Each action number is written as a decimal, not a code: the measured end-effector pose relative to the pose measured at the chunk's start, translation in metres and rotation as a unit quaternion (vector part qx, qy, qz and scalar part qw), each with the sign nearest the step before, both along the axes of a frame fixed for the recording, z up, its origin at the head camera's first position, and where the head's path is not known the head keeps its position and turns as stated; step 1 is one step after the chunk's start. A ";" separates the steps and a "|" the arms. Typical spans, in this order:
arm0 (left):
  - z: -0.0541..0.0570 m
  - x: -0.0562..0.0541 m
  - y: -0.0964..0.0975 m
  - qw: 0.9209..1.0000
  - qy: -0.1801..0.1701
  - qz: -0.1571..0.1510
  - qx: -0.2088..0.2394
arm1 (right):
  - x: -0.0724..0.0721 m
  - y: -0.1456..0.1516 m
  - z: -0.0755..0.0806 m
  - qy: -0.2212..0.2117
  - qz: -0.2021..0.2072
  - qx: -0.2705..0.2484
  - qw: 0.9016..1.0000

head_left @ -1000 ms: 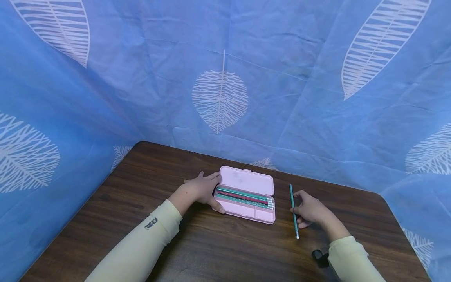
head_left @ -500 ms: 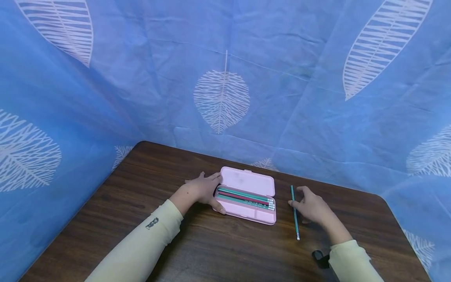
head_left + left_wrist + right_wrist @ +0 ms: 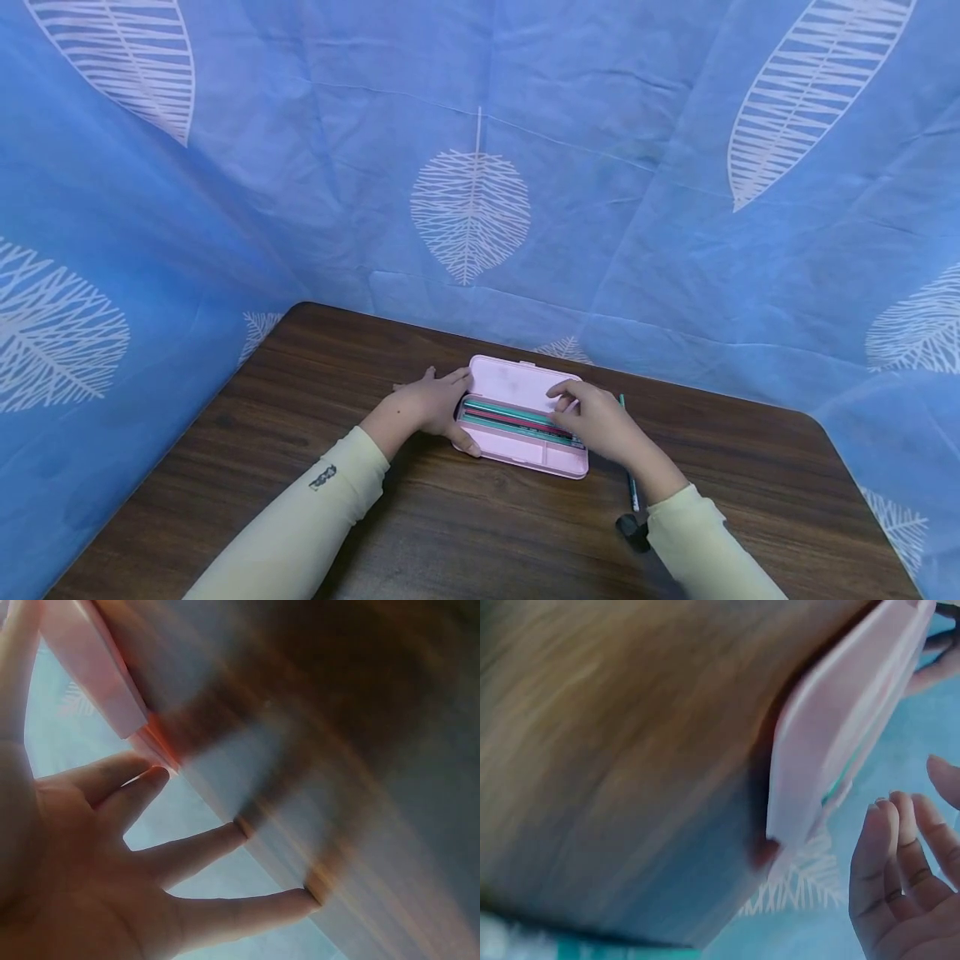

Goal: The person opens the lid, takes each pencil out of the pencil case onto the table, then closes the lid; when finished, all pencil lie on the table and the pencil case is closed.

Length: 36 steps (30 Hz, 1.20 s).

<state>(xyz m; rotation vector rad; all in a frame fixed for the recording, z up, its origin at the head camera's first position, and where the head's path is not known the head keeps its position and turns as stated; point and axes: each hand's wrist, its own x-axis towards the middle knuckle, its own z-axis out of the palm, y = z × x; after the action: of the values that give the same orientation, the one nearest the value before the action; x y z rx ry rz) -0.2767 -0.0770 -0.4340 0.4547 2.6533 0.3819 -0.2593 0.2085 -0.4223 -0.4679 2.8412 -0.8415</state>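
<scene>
A pink pencil case (image 3: pixel 498 444) lies on the table with its lid (image 3: pixel 510 383) folded back. Inside are several green and dark red pencils (image 3: pixel 502 414), their eraser ends mostly hidden by the right hand. My left hand (image 3: pixel 431 404) rests against the case's left end, fingers spread and thumb at the front corner. Over the case's right end hovers my right hand (image 3: pixel 596 417), fingers loosely bent; the right wrist view shows nothing between them. A single green pencil (image 3: pixel 632 492) lies on the table right of the case, partly covered by the right forearm.
The dark wood table (image 3: pixel 360 517) has rounded back corners. Behind it hangs a blue cloth (image 3: pixel 637 250) with white leaf prints. A black strap-like piece (image 3: pixel 633 532) shows at the right wrist.
My right hand has left the green pencil and moved left to the pencil case; the pencil stays where it was. My left hand has kept its place.
</scene>
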 end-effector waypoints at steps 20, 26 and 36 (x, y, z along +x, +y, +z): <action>0.000 0.000 0.002 1.000 -0.001 0.001 0.000 | -0.014 -0.042 -0.018 -0.027 0.057 0.020 0.998; 0.000 -0.001 0.002 1.000 0.001 -0.002 -0.003 | -0.014 -0.044 -0.016 -0.043 0.066 0.016 0.997; 0.001 -0.002 0.000 1.000 0.002 -0.005 -0.007 | -0.015 -0.049 -0.011 -0.020 0.114 0.040 0.993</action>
<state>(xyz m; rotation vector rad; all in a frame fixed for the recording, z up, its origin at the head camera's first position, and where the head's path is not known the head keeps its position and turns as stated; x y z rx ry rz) -0.2786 -0.0766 -0.4329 0.4638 2.6552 0.3609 -0.2747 0.1593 -0.4335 -0.7369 2.7047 -0.6847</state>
